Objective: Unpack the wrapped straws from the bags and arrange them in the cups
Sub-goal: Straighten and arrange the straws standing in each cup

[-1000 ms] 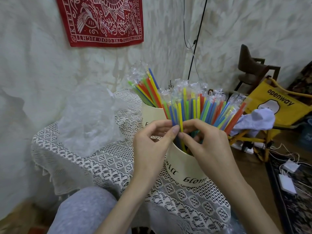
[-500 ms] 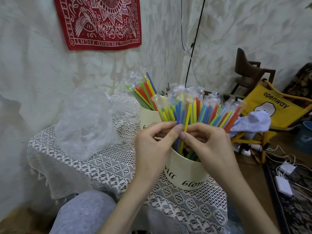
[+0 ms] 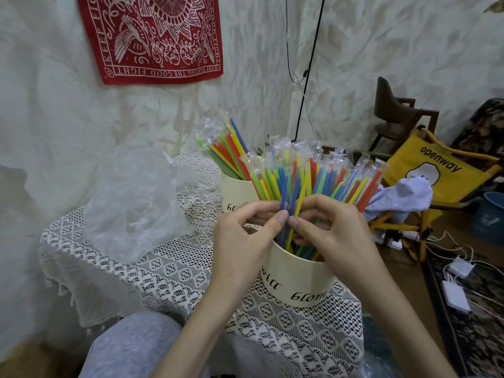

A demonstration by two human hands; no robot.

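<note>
Both hands, left hand (image 3: 245,236) and right hand (image 3: 335,230), are pinching the straws (image 3: 313,181) above the near cup (image 3: 297,279), sitting on a lace tablecloth (image 3: 163,274) by a white wall (image 3: 81,105).

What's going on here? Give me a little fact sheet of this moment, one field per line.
Doing: arranging wrapped straws in cups
Left hand: pinches straws over the near cup
Right hand: pinches the same bunch, thumb tips almost meeting
Near cup: cream, black lettering, full of fanned straws
Far cup: behind it, holds a smaller leaning bunch
Table: covered with white lace cloth
Empty bag: clear plastic, crumpled, on the table's left
Wall: red bandana hanging
</note>
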